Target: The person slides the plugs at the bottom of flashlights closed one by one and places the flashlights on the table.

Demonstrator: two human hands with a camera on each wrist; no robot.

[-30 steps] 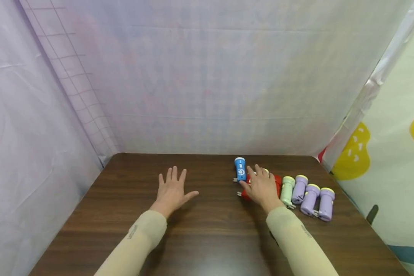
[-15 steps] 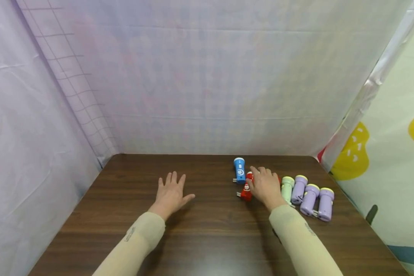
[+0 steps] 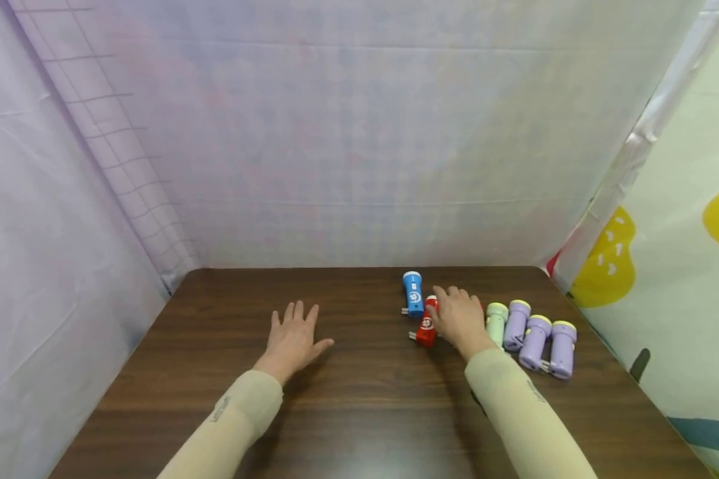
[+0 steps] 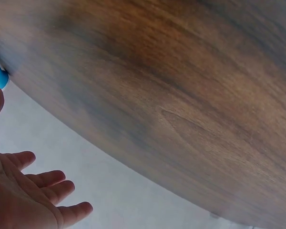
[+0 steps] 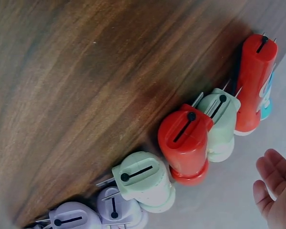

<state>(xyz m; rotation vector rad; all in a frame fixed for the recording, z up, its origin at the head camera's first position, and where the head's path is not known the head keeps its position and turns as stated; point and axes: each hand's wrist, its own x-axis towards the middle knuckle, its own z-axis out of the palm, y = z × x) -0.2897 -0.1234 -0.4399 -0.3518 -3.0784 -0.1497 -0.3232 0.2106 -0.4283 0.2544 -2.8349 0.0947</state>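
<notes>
My left hand [image 3: 290, 339] hovers over the table with its fingers spread, holding nothing; its palm and fingers [image 4: 45, 180] show in the left wrist view. To the right, my right hand [image 3: 460, 322] hangs above a row of plug-in flashlights, fingers loosely bent and apart from them. Left of that hand lie a blue flashlight [image 3: 414, 298] and a red flashlight [image 3: 425, 329]. Beneath it, hidden from the head view, are a pale green flashlight [image 5: 220, 131] and another red flashlight [image 5: 183, 138]. Beyond its right side lies another pale green flashlight [image 3: 495, 324].
Several purple flashlights [image 3: 536, 342] lie at the right end of the row, near the table's right edge. The brown wooden table [image 3: 359, 412] reaches back to a pale hanging curtain [image 3: 347, 159]. Cloth also hangs on both sides.
My right hand has shifted a little to the right, uncovering the red flashlight beside the blue one. My left hand has drawn slightly back toward me. The flashlights stay in place.
</notes>
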